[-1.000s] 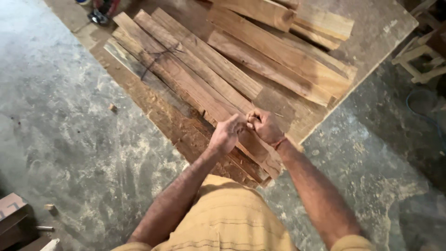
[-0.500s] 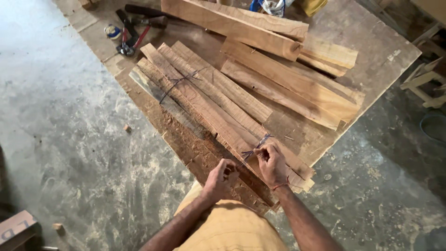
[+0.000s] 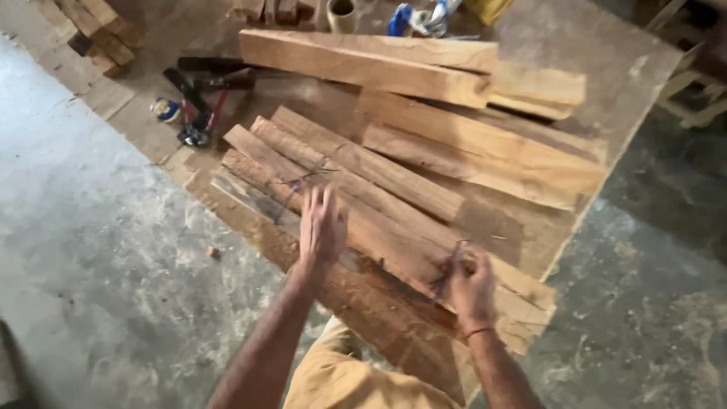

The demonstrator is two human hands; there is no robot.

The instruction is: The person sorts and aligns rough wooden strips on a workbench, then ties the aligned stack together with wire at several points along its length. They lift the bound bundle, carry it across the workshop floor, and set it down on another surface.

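Note:
A bundle of rough wooden planks [image 3: 363,189] lies diagonally on a plywood sheet. A dark wire tie [image 3: 299,185] wraps its far end. My left hand [image 3: 322,227] hovers flat and open over the middle of the bundle, blurred with motion. My right hand [image 3: 469,284] rests on the near end of the bundle, fingers pinched on a second wire tie [image 3: 450,261] that wraps the planks there.
Thicker timber beams [image 3: 394,64] and wide boards [image 3: 500,155] lie behind the bundle. Pliers and hand tools [image 3: 197,113] sit at the far left. Stacked wood blocks [image 3: 95,30] are at top left. The plywood sheet's edge [image 3: 598,197] drops to a dusty concrete floor [image 3: 91,250].
My left hand left the near wire tie and moved up along the bundle toward the far tie. My right hand stays on the near tie. The camera view shifted downward.

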